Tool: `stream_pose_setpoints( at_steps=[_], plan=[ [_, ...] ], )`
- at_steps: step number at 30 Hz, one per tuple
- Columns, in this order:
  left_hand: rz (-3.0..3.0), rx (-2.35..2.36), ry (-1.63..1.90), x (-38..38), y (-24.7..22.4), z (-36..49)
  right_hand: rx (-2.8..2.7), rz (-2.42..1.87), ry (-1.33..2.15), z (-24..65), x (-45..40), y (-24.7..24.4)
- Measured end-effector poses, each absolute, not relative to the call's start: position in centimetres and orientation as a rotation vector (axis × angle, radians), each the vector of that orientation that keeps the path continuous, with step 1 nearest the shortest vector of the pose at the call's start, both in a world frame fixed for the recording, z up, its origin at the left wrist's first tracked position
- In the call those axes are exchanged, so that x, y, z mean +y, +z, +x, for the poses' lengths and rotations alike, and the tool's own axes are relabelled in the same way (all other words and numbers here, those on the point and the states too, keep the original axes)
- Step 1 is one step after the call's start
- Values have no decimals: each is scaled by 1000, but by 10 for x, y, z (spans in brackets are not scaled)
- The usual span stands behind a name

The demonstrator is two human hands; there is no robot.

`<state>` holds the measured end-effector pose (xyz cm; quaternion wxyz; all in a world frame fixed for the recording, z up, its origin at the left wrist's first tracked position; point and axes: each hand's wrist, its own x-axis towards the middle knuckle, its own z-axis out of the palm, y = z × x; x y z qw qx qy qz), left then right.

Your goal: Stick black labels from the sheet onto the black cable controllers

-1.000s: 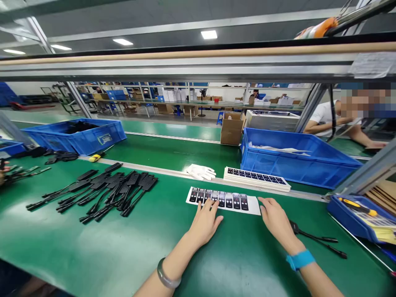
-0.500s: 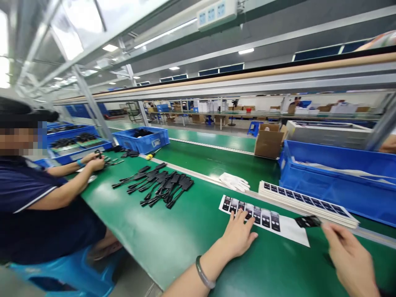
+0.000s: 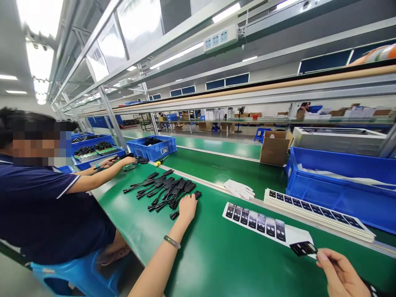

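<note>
My left hand lies on the near end of the pile of black cable parts, fingers curled over one piece, apparently gripping it, though it is not lifted off the table. My right hand, at the near right edge of the table, pinches a single black cable part by its flat head, held just off the right end of the label sheet.

Progress, as I judge it: the sheet shows a row of dark labels on its left stretch and bare white backing at its right end, so some labels look used. The pile holds many pieces; most of the work looks left.

A stack of full label sheets sits along the far edge, beside a white glove.

Containers: the big blue bin behind the stack holds pale flat sheets. A smaller blue bin further left holds something dark; I cannot tell what. An open cardboard box stands on the far belt, contents hidden. A co-worker on a blue stool reaches towards blue trays of black parts at the table's left end.
</note>
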<state>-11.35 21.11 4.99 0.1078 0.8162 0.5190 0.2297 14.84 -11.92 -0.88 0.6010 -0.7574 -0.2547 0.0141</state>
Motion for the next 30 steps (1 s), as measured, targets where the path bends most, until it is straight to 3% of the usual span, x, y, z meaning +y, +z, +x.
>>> stream_pose_setpoints(
  at_steps=[6, 10, 16, 30],
  plan=[
    [2317, 1215, 665, 151, 63, -80, -491, -1566, 133, 122, -116, 22],
    [2147, 818, 471, 89, 62, -39, -525, -1499, 134, 115, -117, 25],
    [1153, 408, 194, 14, 38, -14, -590, -1406, 203, 107, -117, 31],
    [1028, 318, -42, 6, 42, -25, -621, -1530, 332, 87, -110, 43]
  ],
)
